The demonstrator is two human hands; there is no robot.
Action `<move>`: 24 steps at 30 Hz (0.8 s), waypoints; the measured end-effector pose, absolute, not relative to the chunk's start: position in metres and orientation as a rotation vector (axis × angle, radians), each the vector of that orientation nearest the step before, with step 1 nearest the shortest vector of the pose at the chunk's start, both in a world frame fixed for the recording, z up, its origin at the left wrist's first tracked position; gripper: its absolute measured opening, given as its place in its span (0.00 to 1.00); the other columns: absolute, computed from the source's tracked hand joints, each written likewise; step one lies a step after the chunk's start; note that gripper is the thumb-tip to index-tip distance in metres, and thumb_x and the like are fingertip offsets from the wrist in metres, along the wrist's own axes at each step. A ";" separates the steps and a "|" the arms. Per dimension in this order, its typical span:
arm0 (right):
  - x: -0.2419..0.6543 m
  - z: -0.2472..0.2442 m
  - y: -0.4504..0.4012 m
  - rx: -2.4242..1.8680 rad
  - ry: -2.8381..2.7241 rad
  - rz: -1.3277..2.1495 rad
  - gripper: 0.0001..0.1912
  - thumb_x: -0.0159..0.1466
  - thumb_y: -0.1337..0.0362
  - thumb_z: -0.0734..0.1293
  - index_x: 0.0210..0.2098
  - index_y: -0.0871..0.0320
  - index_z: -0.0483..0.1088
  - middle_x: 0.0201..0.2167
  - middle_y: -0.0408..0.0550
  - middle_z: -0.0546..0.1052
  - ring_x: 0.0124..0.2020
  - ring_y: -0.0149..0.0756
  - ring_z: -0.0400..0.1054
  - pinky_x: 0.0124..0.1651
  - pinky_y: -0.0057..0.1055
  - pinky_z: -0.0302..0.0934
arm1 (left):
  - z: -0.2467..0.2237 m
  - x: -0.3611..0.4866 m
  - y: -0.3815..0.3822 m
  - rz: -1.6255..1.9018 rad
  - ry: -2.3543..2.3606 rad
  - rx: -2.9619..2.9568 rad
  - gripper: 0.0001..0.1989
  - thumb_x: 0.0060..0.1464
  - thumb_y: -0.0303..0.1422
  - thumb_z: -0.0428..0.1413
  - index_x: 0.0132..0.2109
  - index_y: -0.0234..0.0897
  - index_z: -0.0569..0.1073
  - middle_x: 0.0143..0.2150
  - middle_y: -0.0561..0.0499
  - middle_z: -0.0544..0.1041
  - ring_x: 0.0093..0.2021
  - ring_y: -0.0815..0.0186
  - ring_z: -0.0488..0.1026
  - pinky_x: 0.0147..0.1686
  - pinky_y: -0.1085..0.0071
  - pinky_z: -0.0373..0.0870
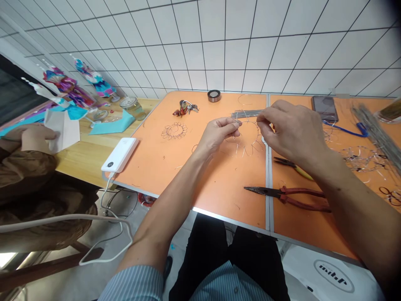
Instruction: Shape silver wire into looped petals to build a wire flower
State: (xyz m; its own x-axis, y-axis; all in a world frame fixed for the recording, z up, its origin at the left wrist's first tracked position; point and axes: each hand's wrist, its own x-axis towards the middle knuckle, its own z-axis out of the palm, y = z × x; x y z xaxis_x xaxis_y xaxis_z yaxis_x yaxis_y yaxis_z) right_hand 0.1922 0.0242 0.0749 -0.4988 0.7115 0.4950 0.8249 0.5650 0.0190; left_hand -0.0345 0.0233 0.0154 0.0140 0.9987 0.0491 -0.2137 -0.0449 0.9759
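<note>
My left hand [222, 133] pinches the left side of a thin wire ring [247, 154] with looped edges, held over the orange table [150, 156]. At the ring's upper right is my right hand [286, 127], its fingers closed together near the wire; what they hold is too small to make out. Behind the ring lies a bundle of straight wires [246, 113]. A finished-looking looped wire ring [174, 131] lies flat to the left. Red-handled pliers [288, 194] and yellow-handled pliers [294, 166] rest below my right hand.
A black tape roll [214, 96] and keys [185, 108] lie at the back. A white power bank [120, 155] with a cable sits at the left edge. Right: a phone [325, 108], wire rings [360, 158], a wire bundle [380, 136]. Another person's hand [39, 136] shows far left.
</note>
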 end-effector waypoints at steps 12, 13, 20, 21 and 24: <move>0.189 0.073 0.032 -1.254 -2.245 -0.031 0.12 0.75 0.64 0.64 0.47 0.49 0.80 0.43 0.51 0.88 0.41 0.51 0.79 0.40 0.43 0.60 | 0.012 -0.034 0.025 1.302 1.000 1.109 0.10 0.55 0.38 0.74 0.36 0.39 0.83 0.31 0.53 0.82 0.36 0.69 0.79 0.49 0.68 0.75; 0.188 0.071 0.030 -1.259 -2.251 -0.028 0.13 0.76 0.63 0.63 0.48 0.48 0.81 0.43 0.50 0.88 0.40 0.52 0.79 0.40 0.43 0.60 | 0.012 -0.034 0.025 1.299 0.998 1.113 0.10 0.55 0.38 0.74 0.36 0.39 0.83 0.31 0.53 0.82 0.36 0.69 0.79 0.49 0.68 0.75; 0.184 0.063 0.028 -1.277 -2.294 -0.045 0.15 0.77 0.59 0.62 0.49 0.46 0.82 0.42 0.50 0.88 0.37 0.51 0.76 0.37 0.43 0.56 | 0.011 -0.032 0.023 1.267 0.979 1.157 0.16 0.51 0.43 0.78 0.36 0.39 0.83 0.33 0.52 0.83 0.38 0.68 0.79 0.49 0.67 0.73; 0.184 0.062 0.028 -1.275 -2.293 -0.046 0.15 0.77 0.60 0.62 0.49 0.47 0.81 0.42 0.50 0.87 0.37 0.51 0.76 0.37 0.43 0.55 | 0.012 -0.032 0.023 1.264 0.970 1.163 0.16 0.51 0.44 0.78 0.36 0.39 0.83 0.33 0.52 0.84 0.38 0.68 0.79 0.49 0.67 0.72; 0.184 0.062 0.029 -1.268 -2.288 -0.054 0.14 0.77 0.61 0.62 0.49 0.47 0.81 0.41 0.50 0.87 0.38 0.51 0.77 0.37 0.42 0.56 | 0.013 -0.032 0.022 1.260 0.945 1.175 0.18 0.52 0.46 0.78 0.35 0.39 0.82 0.33 0.52 0.84 0.38 0.68 0.78 0.49 0.66 0.72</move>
